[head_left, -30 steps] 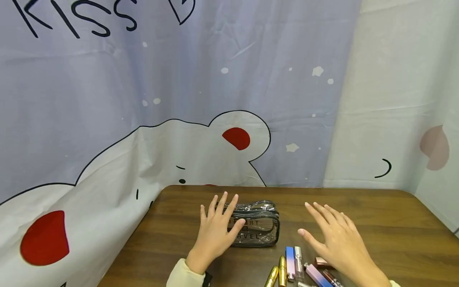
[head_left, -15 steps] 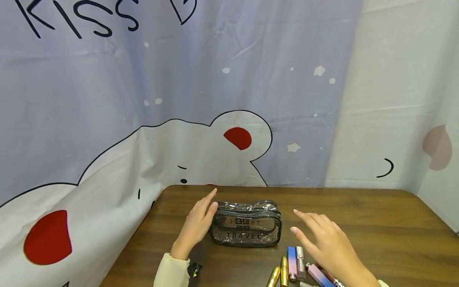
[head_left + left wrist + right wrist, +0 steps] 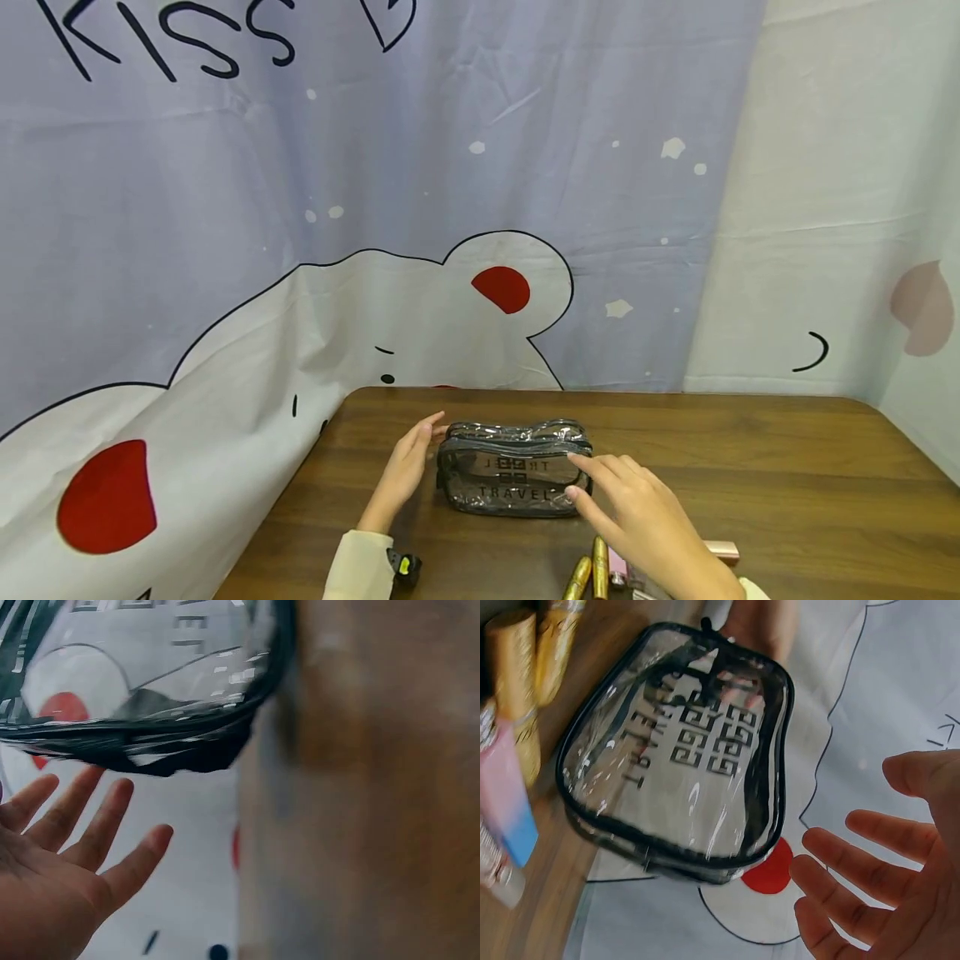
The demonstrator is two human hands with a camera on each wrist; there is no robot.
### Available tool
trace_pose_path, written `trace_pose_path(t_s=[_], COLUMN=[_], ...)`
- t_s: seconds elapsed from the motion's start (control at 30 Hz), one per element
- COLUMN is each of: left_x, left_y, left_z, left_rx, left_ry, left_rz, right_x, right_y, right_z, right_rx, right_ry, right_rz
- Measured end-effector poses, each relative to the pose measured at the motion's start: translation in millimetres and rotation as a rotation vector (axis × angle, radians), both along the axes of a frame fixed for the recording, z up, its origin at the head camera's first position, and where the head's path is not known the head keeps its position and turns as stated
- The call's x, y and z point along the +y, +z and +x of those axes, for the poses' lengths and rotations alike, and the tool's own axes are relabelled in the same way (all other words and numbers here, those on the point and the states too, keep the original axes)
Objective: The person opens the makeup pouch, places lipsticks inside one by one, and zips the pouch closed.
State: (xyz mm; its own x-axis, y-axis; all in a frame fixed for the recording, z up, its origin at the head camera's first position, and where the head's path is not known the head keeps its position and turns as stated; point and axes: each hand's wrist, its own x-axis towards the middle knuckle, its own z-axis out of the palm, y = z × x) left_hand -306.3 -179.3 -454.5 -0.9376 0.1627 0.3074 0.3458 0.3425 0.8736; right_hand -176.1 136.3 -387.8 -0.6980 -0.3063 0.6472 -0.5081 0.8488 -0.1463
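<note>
A clear zip pouch point(image 3: 517, 477) with black trim and "TRAVEL" lettering stands on the brown table in the head view. At its left end is my left hand point(image 3: 402, 467), fingers extended; the left wrist view shows those fingertips right at the pouch's dark edge. My right hand point(image 3: 637, 512) reaches in from the right, its index fingertip and thumb overlapping the pouch's right end in the head view. From the right wrist, the right hand's fingers point(image 3: 862, 866) look spread and relaxed, with nothing between them.
Two gold tubes point(image 3: 601, 568) lie in front of the pouch. Beside them is a pink-and-blue lipstick tube point(image 3: 510, 799) and a clear-capped tube point(image 3: 502, 881), partly under my right hand in the head view. A rose-gold tube point(image 3: 723, 551) lies further right. A printed curtain point(image 3: 630, 192) hangs behind the table.
My left hand has swung from in front of the pouch to its left end. My right hand has moved left to the pouch's right end, now covering several tubes.
</note>
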Motion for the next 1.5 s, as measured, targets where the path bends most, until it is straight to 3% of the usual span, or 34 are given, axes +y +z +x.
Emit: trace_pose_path(t_s=[0.17,0.4,0.5,0.8,1.1,1.23,1.37,1.5], left_x=[-0.6,-0.5,-1.3,-1.4,3.8,4.3,5.5,10.1], left_y=[-14.3,-18.4,-20.4,-19.8,-11.4,-9.4,-10.1,-5.7], left_z=[-4.0,-3.5,-4.0,-0.5,8.3,11.4,11.8,14.9], left_rx=[-0.063,-0.112,-0.116,-0.02,-0.111,-0.15,-0.167,-0.229], left_ry=[0.01,-0.022,-0.092,-0.304,-0.452,-0.482,-0.518,-0.588], left_rz=[0.011,0.015,0.005,-0.178,-0.194,-0.211,-0.224,-0.187], right_x=[-11.2,-20.5,-22.5,-24.2,-26.7,-27.2,-29.5,-32.1], right_y=[-2.8,-7.2,-8.3,-16.0,-20.2,-21.2,-22.7,-24.2], right_z=[0.6,-0.7,-0.5,-3.3,-4.2,-5.0,-6.3,-7.9], right_rx=[-0.039,0.0,-0.012,-0.015,-0.023,-0.004,0.049,0.119], right_ry=[0.027,0.075,0.07,0.078,0.114,0.128,0.166,0.215], right_rz=[0.007,0.028,0.044,0.046,0.035,0.029,0.02,0.008])
